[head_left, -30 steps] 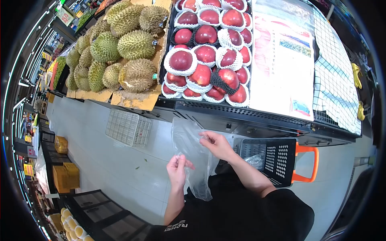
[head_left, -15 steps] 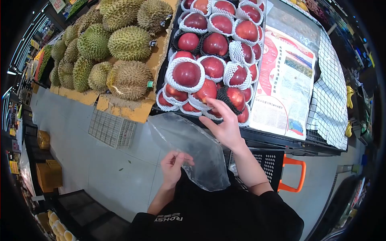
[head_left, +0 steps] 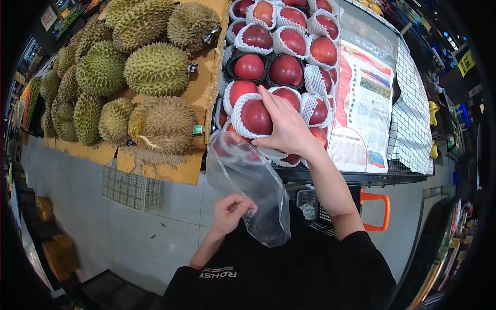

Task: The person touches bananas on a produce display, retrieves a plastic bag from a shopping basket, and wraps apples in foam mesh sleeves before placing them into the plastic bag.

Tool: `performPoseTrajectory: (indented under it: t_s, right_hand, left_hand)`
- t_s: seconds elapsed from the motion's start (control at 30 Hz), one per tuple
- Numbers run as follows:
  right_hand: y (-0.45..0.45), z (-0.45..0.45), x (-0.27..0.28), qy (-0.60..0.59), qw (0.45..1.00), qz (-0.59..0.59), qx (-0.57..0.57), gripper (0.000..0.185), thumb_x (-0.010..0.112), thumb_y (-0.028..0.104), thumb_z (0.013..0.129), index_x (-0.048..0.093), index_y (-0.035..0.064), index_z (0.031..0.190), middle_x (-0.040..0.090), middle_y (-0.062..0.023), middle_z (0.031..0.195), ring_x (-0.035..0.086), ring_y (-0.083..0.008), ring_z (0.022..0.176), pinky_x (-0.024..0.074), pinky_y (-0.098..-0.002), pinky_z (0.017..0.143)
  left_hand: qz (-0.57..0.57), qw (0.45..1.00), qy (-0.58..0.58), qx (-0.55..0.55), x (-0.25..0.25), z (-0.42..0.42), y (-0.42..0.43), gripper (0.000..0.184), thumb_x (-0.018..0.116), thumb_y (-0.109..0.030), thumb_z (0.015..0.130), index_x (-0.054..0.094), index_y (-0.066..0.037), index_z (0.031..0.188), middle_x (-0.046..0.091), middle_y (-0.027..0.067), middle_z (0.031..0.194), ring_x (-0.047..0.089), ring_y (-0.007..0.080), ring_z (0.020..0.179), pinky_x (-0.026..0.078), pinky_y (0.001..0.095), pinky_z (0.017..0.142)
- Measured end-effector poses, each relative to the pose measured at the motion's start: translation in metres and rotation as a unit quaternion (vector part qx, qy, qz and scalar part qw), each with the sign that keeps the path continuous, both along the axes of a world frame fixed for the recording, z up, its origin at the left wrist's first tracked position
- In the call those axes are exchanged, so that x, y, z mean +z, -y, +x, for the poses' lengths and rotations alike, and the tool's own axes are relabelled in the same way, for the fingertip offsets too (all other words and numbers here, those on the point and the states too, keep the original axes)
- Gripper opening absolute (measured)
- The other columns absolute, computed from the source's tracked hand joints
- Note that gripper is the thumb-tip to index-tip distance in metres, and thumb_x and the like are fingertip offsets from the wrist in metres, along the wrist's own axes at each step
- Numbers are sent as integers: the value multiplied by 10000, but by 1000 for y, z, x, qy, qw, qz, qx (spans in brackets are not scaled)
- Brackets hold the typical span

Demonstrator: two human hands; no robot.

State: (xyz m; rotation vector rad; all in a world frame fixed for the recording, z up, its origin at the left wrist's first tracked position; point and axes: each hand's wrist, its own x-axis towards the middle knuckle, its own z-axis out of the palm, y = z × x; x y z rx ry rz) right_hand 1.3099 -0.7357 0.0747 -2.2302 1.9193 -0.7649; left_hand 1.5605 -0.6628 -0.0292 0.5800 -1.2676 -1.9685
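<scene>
My right hand [head_left: 288,124] reaches over the fruit display, its thumb and fingers around the right side of a red apple [head_left: 256,117] in a white foam net. The apple sits at the front of the pile, among several other netted apples. Lower down, my left hand [head_left: 230,212] pinches the edge of a clear plastic bag [head_left: 258,188]. The bag hangs between my hands, its upper end lying against the front apples below the one I touch.
Several durians [head_left: 156,68] lie on cardboard [head_left: 155,168] at the left. Newspaper [head_left: 361,103] and a checked cloth [head_left: 413,103] lie right of the apples. Below stand a white crate [head_left: 129,188] and a black basket with an orange handle [head_left: 386,212].
My right hand has let go of the bag and moved up and forward onto the apple. The bag's upper end has shifted toward the apples. The view has moved closer to the display.
</scene>
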Motion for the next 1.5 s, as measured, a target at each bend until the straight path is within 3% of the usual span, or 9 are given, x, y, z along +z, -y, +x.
performPoseTrajectory:
  t_s: [0.4, 0.5, 0.57, 0.7, 0.83, 0.97, 1.03, 1.3, 1.5]
  right_hand:
    - [5, -9, -10, 71, 997, -26, 14, 834, 791, 184, 587, 444, 38, 1332, 512, -204, 1249, 495, -375, 1173, 409, -418, 1009]
    - [-10, -6, 5, 185, 982, -45, -15, 815, 801, 202, 629, 446, 43, 1345, 526, -159, 1279, 521, -317, 1192, 409, -393, 1027]
    - [-25, -8, 16, 478, 878, -23, -2, 773, 793, 213, 705, 420, 37, 1359, 530, -141, 1258, 528, -244, 1176, 409, -368, 1031]
    - [-64, -19, 9, 785, 611, 31, 99, 744, 697, 299, 821, 363, -12, 1409, 525, -163, 1339, 540, -262, 1228, 421, -403, 1061]
    - [-100, -22, 10, 830, 547, 72, 80, 701, 529, 454, 921, 336, 21, 1439, 500, -172, 1381, 519, -298, 1257, 417, -465, 1065]
    - [-121, -26, -2, 884, 448, 100, 83, 682, 524, 471, 945, 331, 47, 1444, 496, -140, 1385, 516, -244, 1254, 412, -418, 1068]
    - [-131, -29, -9, 889, 440, 100, 74, 700, 551, 452, 938, 316, 31, 1446, 497, -139, 1374, 516, -238, 1252, 420, -408, 1058]
    - [-171, -42, -41, 792, 569, 208, 77, 638, 673, 159, 883, 359, 23, 1422, 516, -106, 1318, 504, -169, 1207, 396, -328, 1030]
    - [-189, -52, -49, 647, 691, 320, 38, 723, 746, 122, 805, 367, 14, 1411, 525, -99, 1297, 488, -165, 1209, 382, -344, 1041]
  left_hand:
    - [-47, 997, -45, 46, 13, -16, 11, 150, 555, -65, 970, 608, 50, 890, 678, 138, 842, 645, 177, 773, 525, 306, 749]
    - [-57, 994, -24, 86, 19, -24, 5, 155, 558, -69, 969, 601, 47, 875, 677, 139, 829, 642, 178, 756, 523, 307, 735]
    - [-56, 991, -44, 111, 20, -32, -1, 164, 561, -75, 966, 589, 40, 853, 677, 143, 822, 638, 181, 739, 522, 309, 719]
    - [-65, 989, -34, 126, 24, -48, -12, 175, 558, -83, 968, 577, 31, 836, 673, 151, 810, 634, 184, 729, 523, 313, 702]
    - [-82, 989, -20, 121, 32, -64, -20, 199, 546, -111, 978, 567, 26, 836, 664, 157, 794, 630, 187, 708, 525, 314, 688]
    - [-114, 987, 11, 110, 49, -79, -28, 244, 518, -147, 993, 560, 32, 833, 660, 155, 789, 631, 190, 700, 525, 310, 678]
    - [-126, 985, 32, 114, 54, -85, -34, 261, 509, -156, 998, 558, 35, 827, 658, 151, 778, 631, 187, 690, 527, 310, 669]
    - [-170, 962, 74, 202, 61, -98, -55, 324, 505, -176, 1002, 557, 29, 756, 620, 84, 657, 569, 127, 577, 455, 257, 541]
    - [-396, 888, 180, 149, 78, -114, -60, 327, 682, -100, 848, 497, -32, 587, 464, 46, 511, 449, 181, 424, 315, 300, 433]
